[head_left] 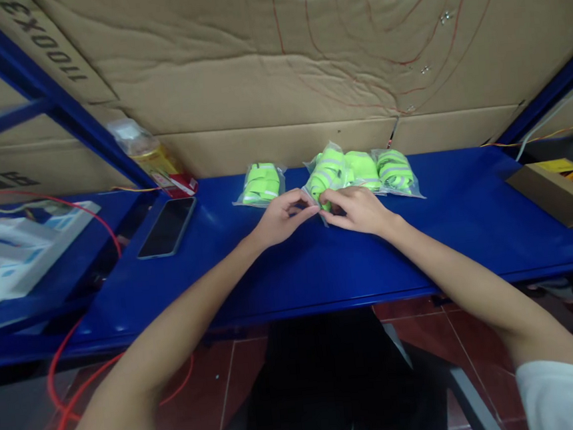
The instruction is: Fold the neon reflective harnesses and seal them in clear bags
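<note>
In the head view, my left hand (286,216) and my right hand (359,210) meet at the near edge of a clear plastic bag (329,168). Thumb and fingers of both hands pinch that edge. Rolled neon-green fabric bands with pale grey stripes fill the bag, which leans up toward the cardboard. Just right of it lie two similar bags, a plain-looking green one (361,168) partly behind my right hand and a striped one (396,170). Another bag of green bands (262,182) rests left of my hands. My fingertips hide part of the pinched edge.
All this lies on a blue table (292,281) backed by a cardboard sheet (214,81). At left are a phone (168,227), a bottle (143,147) and a red hose (56,396). An open cardboard box (560,194) stands at right.
</note>
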Available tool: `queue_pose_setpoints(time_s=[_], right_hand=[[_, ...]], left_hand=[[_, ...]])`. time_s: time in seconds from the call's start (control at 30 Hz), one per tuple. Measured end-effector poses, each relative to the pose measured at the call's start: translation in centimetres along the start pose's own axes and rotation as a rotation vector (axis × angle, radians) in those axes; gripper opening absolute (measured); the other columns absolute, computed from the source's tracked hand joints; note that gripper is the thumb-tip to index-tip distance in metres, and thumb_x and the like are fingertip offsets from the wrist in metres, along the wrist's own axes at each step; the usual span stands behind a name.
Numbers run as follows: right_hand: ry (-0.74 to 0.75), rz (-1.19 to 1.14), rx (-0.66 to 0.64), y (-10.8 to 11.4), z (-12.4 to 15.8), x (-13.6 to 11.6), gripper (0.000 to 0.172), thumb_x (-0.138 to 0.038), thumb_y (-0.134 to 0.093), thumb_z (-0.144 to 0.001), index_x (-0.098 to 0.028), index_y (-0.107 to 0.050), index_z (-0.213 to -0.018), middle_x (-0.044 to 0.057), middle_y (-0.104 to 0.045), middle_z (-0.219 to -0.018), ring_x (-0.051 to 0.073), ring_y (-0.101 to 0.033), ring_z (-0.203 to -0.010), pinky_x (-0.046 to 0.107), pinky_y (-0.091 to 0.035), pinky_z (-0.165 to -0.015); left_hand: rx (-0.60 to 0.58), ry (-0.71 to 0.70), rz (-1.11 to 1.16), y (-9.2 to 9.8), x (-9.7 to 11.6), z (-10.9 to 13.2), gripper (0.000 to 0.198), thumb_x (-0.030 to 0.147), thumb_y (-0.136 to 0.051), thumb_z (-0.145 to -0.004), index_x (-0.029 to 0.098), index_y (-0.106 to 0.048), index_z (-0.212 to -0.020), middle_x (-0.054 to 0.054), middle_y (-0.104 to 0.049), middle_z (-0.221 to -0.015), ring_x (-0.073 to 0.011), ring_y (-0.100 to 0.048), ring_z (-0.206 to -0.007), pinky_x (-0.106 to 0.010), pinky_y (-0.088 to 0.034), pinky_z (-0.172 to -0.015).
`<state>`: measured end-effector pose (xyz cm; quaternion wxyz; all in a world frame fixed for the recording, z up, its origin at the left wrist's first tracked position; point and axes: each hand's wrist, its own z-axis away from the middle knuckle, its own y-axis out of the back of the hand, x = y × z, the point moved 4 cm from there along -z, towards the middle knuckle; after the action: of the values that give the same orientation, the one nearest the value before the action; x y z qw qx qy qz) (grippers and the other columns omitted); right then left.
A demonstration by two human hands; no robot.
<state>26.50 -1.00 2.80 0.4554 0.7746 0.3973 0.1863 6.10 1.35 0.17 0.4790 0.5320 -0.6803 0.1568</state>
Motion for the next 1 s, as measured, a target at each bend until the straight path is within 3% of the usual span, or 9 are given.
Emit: queue_pose_setpoints(time_s=[0.23, 0.3, 0.37, 0.47, 0.57, 0.67, 0.77, 0.9, 1.0], right_hand=[[0.01, 0.143, 0.033, -0.8, 0.0, -1.0, 0.035, -0.036, -0.048, -0.111, -0.02, -0.076, -0.098, 0.004, -0.076, -0.072, 0.017, -0.063, -0.061, 0.033, -0.035, -0.063], [-0.02, 0.155, 0.038, -1.1, -0.1, -1.2, 0.032, -0.033, -0.05, -0.108, -0.019, -0.077, -0.096, 0.004, -0.076, -0.071, 0.016, -0.062, -0.06, 0.032, -0.033, -0.062], [-0.049, 0.153, 0.027, -1.5, -0.2, -1.1, 0.029, -0.031, -0.052, -0.105, -0.019, -0.077, -0.094, 0.004, -0.077, -0.072, 0.017, -0.063, -0.06, 0.032, -0.032, -0.062], [-0.068, 0.095, -0.021, -1.7, -0.1, -0.4, 0.023, -0.027, -0.057, -0.099, -0.02, -0.078, -0.091, 0.003, -0.078, -0.075, 0.017, -0.066, -0.064, 0.032, -0.033, -0.062], [-0.087, -0.006, -0.037, -1.5, 0.0, 0.2, 0.02, -0.024, -0.06, -0.095, -0.021, -0.079, -0.093, 0.001, -0.079, -0.076, 0.017, -0.069, -0.067, 0.031, -0.035, -0.063], [-0.1, -0.061, -0.017, -1.2, 0.1, 0.4, 0.021, -0.026, -0.06, -0.096, -0.021, -0.08, -0.095, 0.001, -0.079, -0.076, 0.017, -0.071, -0.067, 0.031, -0.037, -0.064], [-0.096, -0.069, -0.013, -1.4, 0.1, 0.2, 0.022, -0.028, -0.061, -0.097, -0.021, -0.081, -0.093, 0.001, -0.079, -0.075, 0.017, -0.071, -0.067, 0.031, -0.038, -0.064], [-0.091, -0.075, -0.019, -1.6, 0.1, -0.2, 0.025, -0.031, -0.06, -0.101, -0.021, -0.082, -0.095, 0.001, -0.077, -0.073, 0.017, -0.07, -0.067, 0.032, -0.041, -0.065], [-0.045, -0.067, 0.06, -1.0, 0.0, -0.7, 0.031, -0.039, -0.058, -0.107, -0.019, -0.083, -0.103, 0.005, -0.079, -0.086, 0.021, -0.073, -0.081, 0.033, -0.05, -0.072]], left_hand=[[-0.047, -0.17, -0.302, 0.6, 1.9, 0.0, 0.024, 0.044, -0.069, -0.105, 0.021, -0.073, -0.1, -0.005, -0.074, -0.098, -0.0182, -0.07, -0.092, -0.034, -0.059, -0.086], [-0.105, -0.204, -0.465, 1.3, 2.3, 0.0, 0.028, 0.048, -0.064, -0.107, 0.023, -0.074, -0.106, -0.007, -0.076, -0.104, -0.0218, -0.069, -0.099, -0.041, -0.056, -0.095], [-0.06, -0.212, -0.705, 2.9, 2.3, -0.1, 0.034, 0.052, -0.056, -0.108, 0.024, -0.076, -0.107, -0.008, -0.077, -0.109, -0.0272, -0.067, -0.109, -0.052, -0.048, -0.109], [0.332, 0.01, -1.02, 7.5, 1.4, 0.2, 0.045, 0.058, -0.051, -0.106, 0.022, -0.078, -0.109, -0.016, -0.072, -0.127, -0.0388, -0.06, -0.13, -0.064, -0.038, -0.119], [0.632, 0.388, -1.158, 12.0, -0.2, 1.6, 0.065, 0.065, -0.051, -0.103, 0.015, -0.068, -0.141, -0.027, -0.05, -0.16, -0.0504, -0.034, -0.158, -0.072, -0.025, -0.128], [0.638, 0.759, -1.153, 14.8, -2.2, 3.1, 0.09, 0.071, -0.046, -0.101, 0.004, -0.048, -0.161, -0.034, -0.023, -0.177, -0.0595, -0.003, -0.167, -0.083, -0.006, -0.129], [0.574, 0.993, -1.076, 15.9, -3.6, 3.9, 0.104, 0.079, -0.037, -0.098, 0.005, -0.035, -0.171, -0.033, -0.011, -0.181, -0.0634, 0.001, -0.166, -0.088, -0.008, -0.126], [0.535, 1.046, -1.068, 15.7, -3.6, 3.8, 0.107, 0.082, -0.031, -0.098, 0.006, -0.033, -0.172, -0.034, -0.012, -0.181, -0.0645, -0.008, -0.165, -0.088, -0.015, -0.124], [0.545, 0.919, -1.187, 15.1, -2.4, 3.1, 0.095, 0.074, -0.029, -0.103, 0.0, -0.054, -0.158, -0.038, -0.036, -0.17, -0.0625, -0.028, -0.16, -0.083, -0.018, -0.125]])
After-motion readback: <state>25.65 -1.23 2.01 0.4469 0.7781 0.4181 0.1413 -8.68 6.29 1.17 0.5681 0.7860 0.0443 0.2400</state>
